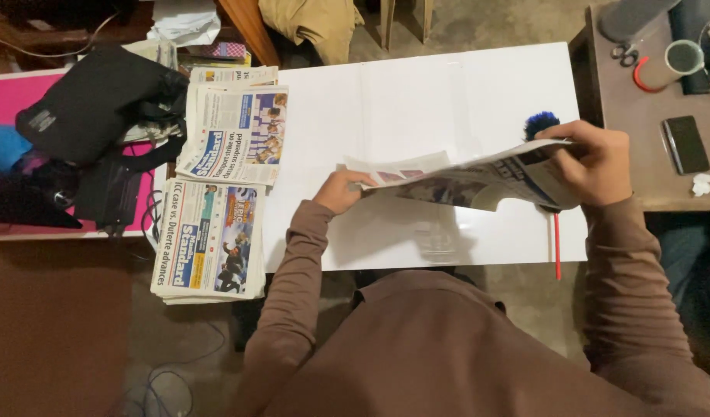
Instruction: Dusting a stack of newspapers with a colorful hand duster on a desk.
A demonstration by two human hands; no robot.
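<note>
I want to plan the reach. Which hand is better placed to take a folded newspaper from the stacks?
Probably the left hand: it holds the open newspaper nearer the newspaper stacks; the right hand is on the far side.

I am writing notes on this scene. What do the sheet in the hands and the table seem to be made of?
The sheet looks like thin matte newsprint: it sags and curls between the left hand and the right hand. The table looks like smooth white laminate or plastic, with a faint sheen; I cannot tell which.
</note>
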